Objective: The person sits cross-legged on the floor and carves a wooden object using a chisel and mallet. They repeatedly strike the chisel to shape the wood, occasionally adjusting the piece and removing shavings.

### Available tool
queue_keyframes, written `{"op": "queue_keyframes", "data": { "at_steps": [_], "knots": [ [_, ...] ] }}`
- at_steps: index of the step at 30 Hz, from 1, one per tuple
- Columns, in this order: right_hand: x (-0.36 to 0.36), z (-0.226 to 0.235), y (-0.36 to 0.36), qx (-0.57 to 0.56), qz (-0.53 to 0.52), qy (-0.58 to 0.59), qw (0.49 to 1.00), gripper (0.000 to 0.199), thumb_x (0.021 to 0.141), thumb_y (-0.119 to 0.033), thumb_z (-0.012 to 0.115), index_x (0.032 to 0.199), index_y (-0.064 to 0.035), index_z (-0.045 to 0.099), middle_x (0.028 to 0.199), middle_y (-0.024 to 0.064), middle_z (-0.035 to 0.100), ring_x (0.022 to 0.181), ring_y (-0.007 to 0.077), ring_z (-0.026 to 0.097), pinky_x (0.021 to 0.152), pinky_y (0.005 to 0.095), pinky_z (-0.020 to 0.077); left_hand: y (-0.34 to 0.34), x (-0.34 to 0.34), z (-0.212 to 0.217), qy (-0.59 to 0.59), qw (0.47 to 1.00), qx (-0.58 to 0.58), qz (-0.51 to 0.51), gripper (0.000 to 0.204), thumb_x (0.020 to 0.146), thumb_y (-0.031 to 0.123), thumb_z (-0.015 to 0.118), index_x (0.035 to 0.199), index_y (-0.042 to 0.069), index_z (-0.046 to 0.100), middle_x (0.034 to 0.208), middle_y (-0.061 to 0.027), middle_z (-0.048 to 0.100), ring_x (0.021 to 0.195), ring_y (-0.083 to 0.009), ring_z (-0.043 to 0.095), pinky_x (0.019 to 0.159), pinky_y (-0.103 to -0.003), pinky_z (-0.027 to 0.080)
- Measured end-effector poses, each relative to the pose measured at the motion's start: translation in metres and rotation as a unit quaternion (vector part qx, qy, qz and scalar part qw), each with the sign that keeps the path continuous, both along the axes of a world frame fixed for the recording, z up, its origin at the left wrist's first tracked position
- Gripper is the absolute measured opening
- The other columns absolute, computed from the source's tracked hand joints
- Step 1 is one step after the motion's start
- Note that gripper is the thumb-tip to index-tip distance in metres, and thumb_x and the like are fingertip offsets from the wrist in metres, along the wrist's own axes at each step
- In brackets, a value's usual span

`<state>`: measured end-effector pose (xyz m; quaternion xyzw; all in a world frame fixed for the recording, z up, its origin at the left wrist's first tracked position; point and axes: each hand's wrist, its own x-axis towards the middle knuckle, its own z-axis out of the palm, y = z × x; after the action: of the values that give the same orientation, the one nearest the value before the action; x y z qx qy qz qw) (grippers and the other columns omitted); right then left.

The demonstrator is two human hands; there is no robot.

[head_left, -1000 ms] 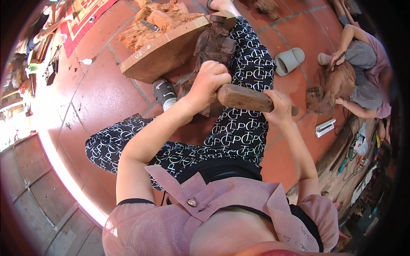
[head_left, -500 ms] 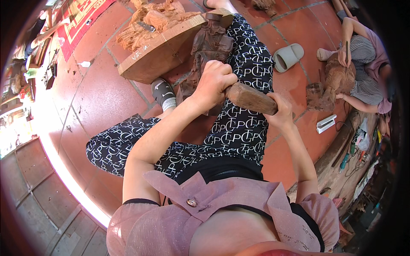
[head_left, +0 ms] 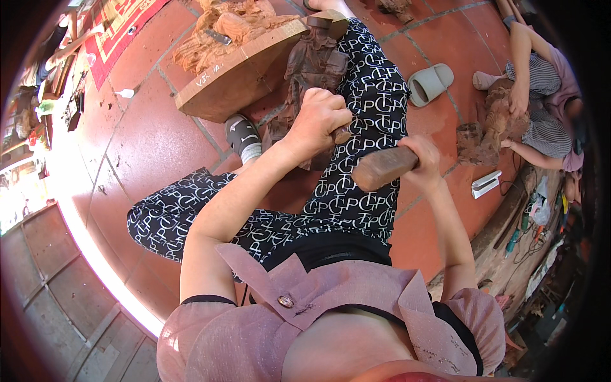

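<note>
My left hand [head_left: 317, 121] is wrapped round a carving chisel whose wooden handle end [head_left: 342, 134] pokes out toward my right; its blade is hidden behind the fist. In my right hand [head_left: 421, 164] is a wooden mallet [head_left: 382, 169], a worn brown block, its blunt end pointing left and apart from the chisel. A dark brown carved wooden figure [head_left: 315, 63] lies between my legs, leaning by a thick board. My left fist covers its lower part.
Beyond the figure, a lighter orange carving [head_left: 235, 32] rests on the thick wooden board [head_left: 242, 79]. A grey slipper [head_left: 430, 85] lies on the tiles. At the right, another person's hand [head_left: 519, 102] touches another brown carving [head_left: 493, 130], near a white box [head_left: 486, 184] and scattered tools.
The mallet has swung back from the chisel end, down and toward me, uncovering the handle. My left hand has barely moved. The other person's hand has shifted lower on their carving.
</note>
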<state>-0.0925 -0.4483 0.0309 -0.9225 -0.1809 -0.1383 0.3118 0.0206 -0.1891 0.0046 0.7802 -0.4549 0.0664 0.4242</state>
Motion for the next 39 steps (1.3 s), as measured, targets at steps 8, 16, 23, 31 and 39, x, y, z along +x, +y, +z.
{"op": "queue_keyframes", "data": {
  "at_steps": [8, 16, 23, 31, 39],
  "knots": [
    [0.006, 0.004, -0.005, -0.045, -0.006, 0.043, 0.998, 0.036, 0.062, 0.002, 0.073, 0.096, -0.0063, 0.062, 0.084, 0.0113, 0.066, 0.080, 0.0331, 0.065, 0.067, 0.0391, 0.0505, -0.002, 0.006, 0.005, 0.003, 0.999, -0.030, 0.030, 0.015, 0.067, 0.013, 0.070, 0.071, 0.012, 0.055, 0.075, -0.0015, 0.052, 0.078, -0.0247, 0.052, 0.077, -0.037, 0.037],
    [-0.005, -0.001, 0.006, 0.032, -0.109, 0.011, 0.993, 0.040, 0.062, -0.006, 0.080, 0.100, -0.0065, 0.065, 0.085, 0.0117, 0.068, 0.077, 0.0294, 0.068, 0.067, 0.0353, 0.0528, -0.037, 0.005, 0.051, -0.083, 0.965, -0.212, 0.131, 0.013, 0.062, 0.012, 0.066, 0.066, 0.013, 0.054, 0.075, -0.0024, 0.054, 0.077, -0.0262, 0.055, 0.075, -0.038, 0.039],
    [-0.024, -0.001, 0.004, 0.035, -0.147, 0.111, 0.982, 0.040, 0.067, -0.007, 0.078, 0.104, -0.0057, 0.064, 0.088, 0.0122, 0.071, 0.080, 0.0252, 0.071, 0.070, 0.0333, 0.0541, -0.038, -0.014, 0.029, 0.031, 0.992, -0.109, 0.054, 0.020, 0.068, 0.009, 0.070, 0.087, 0.014, 0.065, 0.087, -0.0001, 0.057, 0.087, -0.0239, 0.054, 0.083, -0.038, 0.038],
    [-0.032, -0.011, 0.013, 0.074, -0.169, 0.159, 0.970, 0.039, 0.071, -0.009, 0.076, 0.107, -0.0050, 0.062, 0.089, 0.0135, 0.071, 0.083, 0.0253, 0.073, 0.071, 0.0341, 0.0548, -0.017, -0.005, 0.017, 0.003, 0.999, -0.034, 0.040, 0.027, 0.068, 0.012, 0.074, 0.094, 0.015, 0.069, 0.085, -0.0007, 0.057, 0.085, -0.0231, 0.055, 0.083, -0.039, 0.038],
    [-0.030, -0.008, 0.015, 0.073, -0.164, 0.179, 0.967, 0.038, 0.071, -0.008, 0.075, 0.107, -0.0048, 0.062, 0.089, 0.0140, 0.071, 0.083, 0.0264, 0.073, 0.071, 0.0346, 0.0547, -0.012, -0.003, 0.009, 0.014, 1.000, -0.004, 0.023, 0.028, 0.067, 0.008, 0.072, 0.094, 0.015, 0.068, 0.085, -0.0013, 0.056, 0.087, -0.0241, 0.053, 0.083, -0.039, 0.037]
  ]
}}
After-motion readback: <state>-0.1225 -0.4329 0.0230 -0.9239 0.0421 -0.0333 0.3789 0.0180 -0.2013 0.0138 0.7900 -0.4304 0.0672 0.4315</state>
